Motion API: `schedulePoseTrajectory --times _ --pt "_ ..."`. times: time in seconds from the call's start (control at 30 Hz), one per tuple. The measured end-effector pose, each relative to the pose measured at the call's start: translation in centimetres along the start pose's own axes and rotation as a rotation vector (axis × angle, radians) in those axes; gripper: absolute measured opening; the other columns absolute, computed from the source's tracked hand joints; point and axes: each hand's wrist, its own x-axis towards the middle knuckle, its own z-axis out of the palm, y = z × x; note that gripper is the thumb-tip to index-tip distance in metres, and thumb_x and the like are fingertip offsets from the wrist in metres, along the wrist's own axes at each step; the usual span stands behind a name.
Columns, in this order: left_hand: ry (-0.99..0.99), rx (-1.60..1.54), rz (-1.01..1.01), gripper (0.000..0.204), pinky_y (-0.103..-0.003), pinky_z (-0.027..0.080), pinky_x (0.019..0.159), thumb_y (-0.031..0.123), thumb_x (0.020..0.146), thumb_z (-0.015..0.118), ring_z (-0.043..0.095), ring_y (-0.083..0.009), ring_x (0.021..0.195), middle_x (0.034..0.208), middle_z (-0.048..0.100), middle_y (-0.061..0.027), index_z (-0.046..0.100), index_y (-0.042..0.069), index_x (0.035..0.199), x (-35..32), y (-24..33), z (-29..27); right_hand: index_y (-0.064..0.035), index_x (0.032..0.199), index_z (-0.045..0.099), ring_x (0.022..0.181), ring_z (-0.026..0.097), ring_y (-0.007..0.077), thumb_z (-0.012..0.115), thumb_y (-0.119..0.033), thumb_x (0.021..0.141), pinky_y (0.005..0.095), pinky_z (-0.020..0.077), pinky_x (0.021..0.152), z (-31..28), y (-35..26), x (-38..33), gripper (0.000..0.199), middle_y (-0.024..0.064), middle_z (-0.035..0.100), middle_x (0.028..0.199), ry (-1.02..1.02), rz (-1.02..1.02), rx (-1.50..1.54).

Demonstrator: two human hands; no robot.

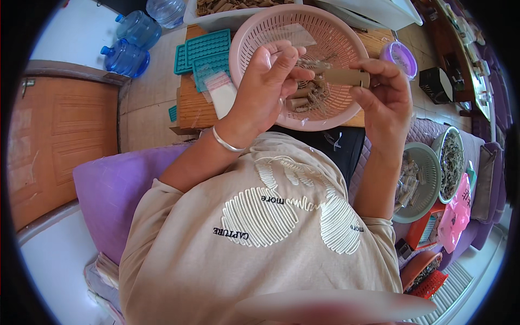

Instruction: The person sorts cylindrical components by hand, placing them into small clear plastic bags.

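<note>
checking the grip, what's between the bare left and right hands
In the head view, a brown cylindrical tube, gripped by the right hand, and a silvery clump, too blurred to identify.

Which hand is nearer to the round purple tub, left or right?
Right. In the picture, the right hand is just below and left of the purple tub; the left hand is farther left, over the pink basket.

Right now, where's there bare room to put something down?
Bare pale floor tiles lie between the brown wooden door and wooden table. A small strip of that table, left of the white plastic packet, looks free. Crowded: inside the round pink plastic basket and around the round green plastic basket at right.
</note>
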Motion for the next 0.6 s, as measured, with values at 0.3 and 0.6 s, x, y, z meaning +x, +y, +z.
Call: schedulePoseTrajectory --times 0.3,0.6 --pt "-0.036 0.144 0.143 0.04 -0.019 0.043 0.06 0.013 0.092 0.067 0.059 -0.0106 0.081 0.103 0.061 -0.0078 0.044 0.0 0.122 -0.1 -0.1 0.3 0.0026 0.117 0.05 0.105 0.062 0.0185 0.069 0.006 0.083 0.0269 0.0513 0.089 1.0 0.7 -1.0 0.039 0.0153 0.062 0.114 0.085 -0.02 0.238" --pt "-0.122 0.308 0.358 0.044 -0.018 0.048 0.067 0.011 0.09 0.07 0.061 -0.01 0.085 0.103 0.06 -0.0059 0.043 0.004 0.125 -0.9 -0.4 0.7 0.0005 0.112 0.047 0.095 0.061 0.0127 0.069 0.004 0.085 0.0247 0.053 0.082 2.5 2.6 -0.3 0.035 0.0104 0.061 0.105 0.285 -0.006 -0.109"
